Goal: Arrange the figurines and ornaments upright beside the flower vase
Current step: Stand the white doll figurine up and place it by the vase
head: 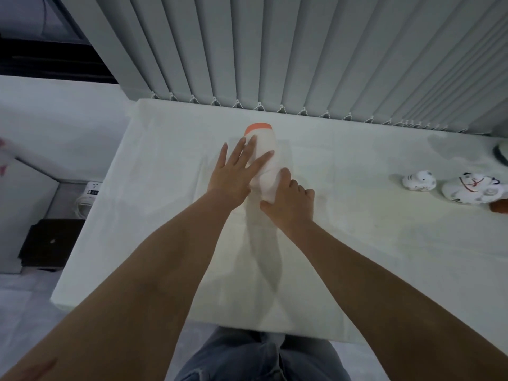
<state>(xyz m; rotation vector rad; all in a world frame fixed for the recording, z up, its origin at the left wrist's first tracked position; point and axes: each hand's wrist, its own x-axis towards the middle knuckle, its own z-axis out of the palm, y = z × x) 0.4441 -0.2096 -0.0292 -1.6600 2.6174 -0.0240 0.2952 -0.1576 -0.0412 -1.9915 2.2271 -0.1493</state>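
Observation:
A white vase [265,149] with an orange rim lies or leans on the white-covered table [357,243], its mouth pointing away from me. My left hand [236,171] lies flat on its left side with fingers spread. My right hand [288,204] grips its near end with curled fingers. Two white cat figurines lie on their sides at the right: a small one [419,181] and a larger one [474,189]. A brown-orange ornament [500,206] shows at the right edge, mostly cut off.
Grey vertical blinds [302,64] hang along the table's far edge. A dark round object [501,152] peeks in at the far right. To the left, below table level, sit a white power strip [92,189] and a dark box [52,243].

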